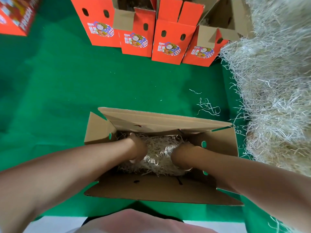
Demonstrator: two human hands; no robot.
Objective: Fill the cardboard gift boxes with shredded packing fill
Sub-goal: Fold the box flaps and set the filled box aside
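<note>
Green table (67, 89), orange boxes (166, 41), fill heap (277, 81)

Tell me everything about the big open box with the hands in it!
The open box is brown corrugated cardboard, with holes in its side flaps. It stands upright on the green cover, all four flaps spread open. Pale shredded fill lies inside. The left hand and right hand reach into that fill.

1. Left forearm (75, 163): bare, reaching forward and down from the lower left.
2. Left hand (138, 149): back facing up, fingers pointing down and largely hidden.
3. Right forearm (235, 172): bare, reaching in from the lower right.
4. Right hand (180, 155): turned downward, fingers out of sight; near the left hand, not touching.
</note>
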